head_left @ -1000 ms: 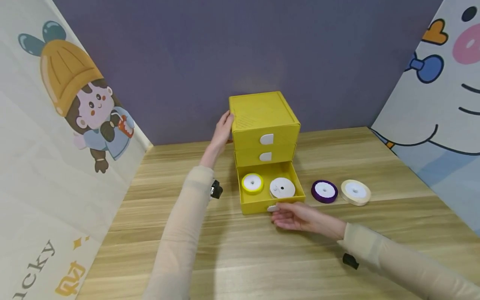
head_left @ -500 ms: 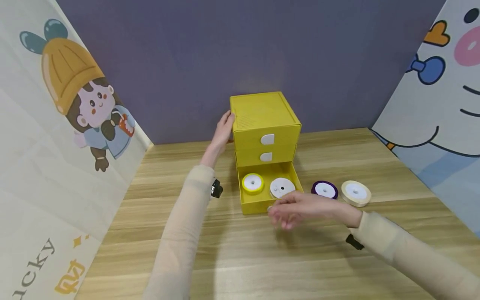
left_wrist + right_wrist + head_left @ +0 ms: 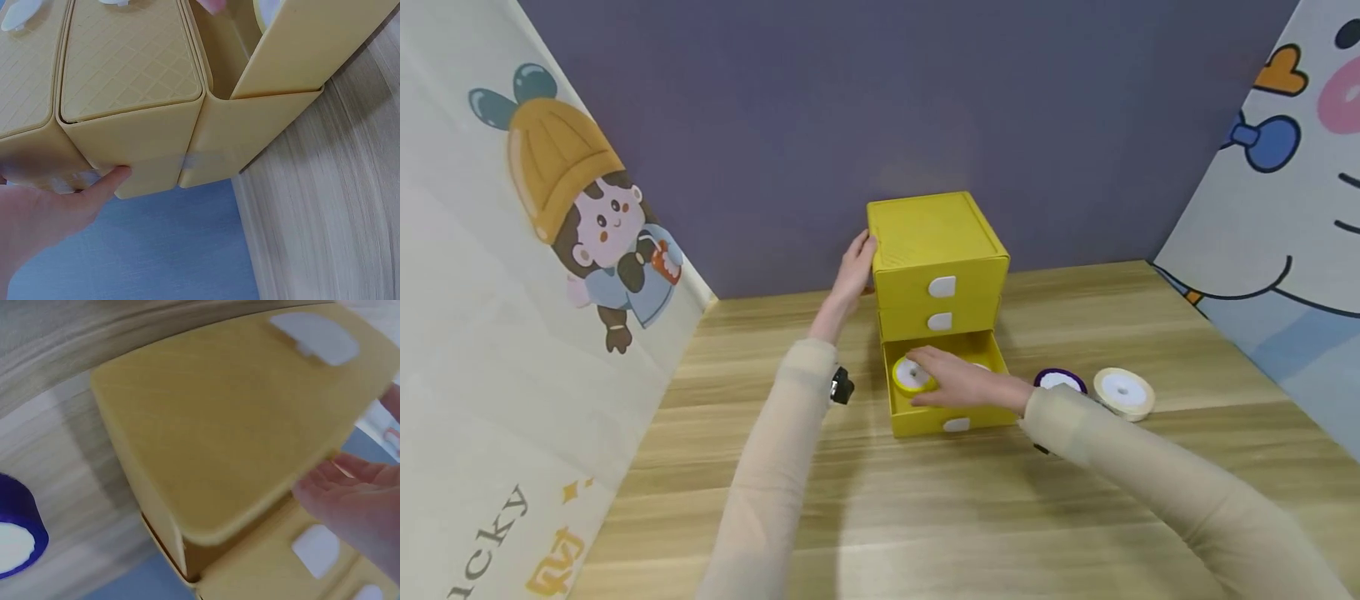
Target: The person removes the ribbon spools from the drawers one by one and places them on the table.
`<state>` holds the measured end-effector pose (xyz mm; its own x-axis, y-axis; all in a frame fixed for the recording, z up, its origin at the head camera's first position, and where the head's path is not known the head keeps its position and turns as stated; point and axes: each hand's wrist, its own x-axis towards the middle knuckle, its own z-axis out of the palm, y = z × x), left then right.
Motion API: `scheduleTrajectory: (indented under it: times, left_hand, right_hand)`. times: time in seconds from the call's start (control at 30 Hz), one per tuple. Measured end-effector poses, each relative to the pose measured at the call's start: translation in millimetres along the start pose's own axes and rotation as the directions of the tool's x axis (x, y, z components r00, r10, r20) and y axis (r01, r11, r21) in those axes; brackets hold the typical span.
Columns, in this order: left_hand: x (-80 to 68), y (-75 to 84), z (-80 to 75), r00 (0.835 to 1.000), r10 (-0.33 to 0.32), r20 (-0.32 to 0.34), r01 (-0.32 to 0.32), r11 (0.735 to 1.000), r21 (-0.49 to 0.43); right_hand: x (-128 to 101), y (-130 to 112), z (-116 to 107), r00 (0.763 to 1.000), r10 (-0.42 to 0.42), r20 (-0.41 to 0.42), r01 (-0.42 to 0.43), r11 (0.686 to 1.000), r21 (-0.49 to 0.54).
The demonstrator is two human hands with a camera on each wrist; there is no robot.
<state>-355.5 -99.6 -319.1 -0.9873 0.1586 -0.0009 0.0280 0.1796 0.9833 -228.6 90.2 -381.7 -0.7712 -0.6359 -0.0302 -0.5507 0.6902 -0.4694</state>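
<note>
A yellow drawer box (image 3: 934,232) with stacked drawers stands against the back wall; its bottom drawer (image 3: 917,423) is pulled out. My left hand (image 3: 853,271) rests on the box's left side, one finger extended along it in the left wrist view. My right hand (image 3: 962,382) reaches into the drawer, fingers and thumb spread at the right side of a yellow-rimmed ribbon spool (image 3: 910,373). A white spool in the drawer is mostly hidden under this hand. In the right wrist view the drawer front (image 3: 231,419) covers the spools, and the right hand's fingers enter behind its rim.
To the right of the drawer, a purple ribbon spool (image 3: 1060,379) lies on the wooden table (image 3: 925,517), partly behind my right sleeve. Just beyond it lies a cream ribbon spool (image 3: 1123,392). White cartoon-printed panels flank the table on both sides.
My right hand has let go of the bottom drawer's white handle, risen over the drawer front and moved in to the yellow spool. The left hand has stayed on the box.
</note>
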Motion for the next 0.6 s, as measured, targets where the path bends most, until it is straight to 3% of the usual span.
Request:
scheduleTrajectory:
  times: [0.37, 0.6]
  left_hand:
    - [-1.8, 0.4, -1.0, 1.000, 0.008, -0.002, -0.008, 1.000, -0.014]
    - [-0.8, 0.3, 0.2, 1.000, 0.010, 0.004, -0.010, 1.000, -0.005]
  right_hand:
    - [31, 19, 17, 0.991, 0.126, 0.032, -0.125, 0.992, -0.034]
    - [35, 28, 21, 0.986, 0.164, 0.024, -0.162, 0.985, -0.055]
